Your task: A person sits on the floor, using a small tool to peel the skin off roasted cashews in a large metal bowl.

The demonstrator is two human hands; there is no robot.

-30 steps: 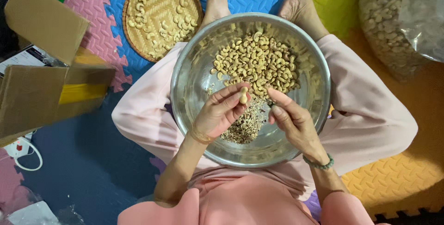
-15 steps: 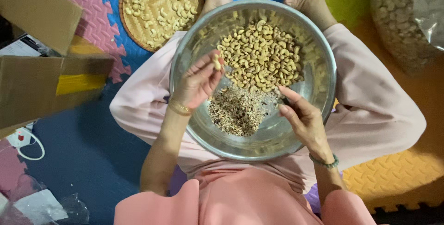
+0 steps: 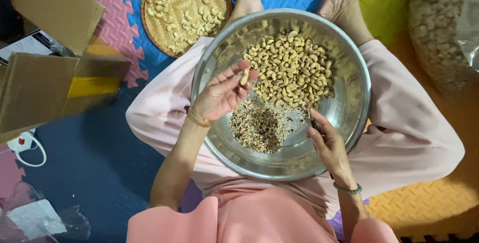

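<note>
hands: left hand pinches one cashew.

Cashew in left hand

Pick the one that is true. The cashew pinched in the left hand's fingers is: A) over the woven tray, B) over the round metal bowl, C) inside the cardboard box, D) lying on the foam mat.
B: the left hand holds the pale cashew above the round metal bowl.
</note>
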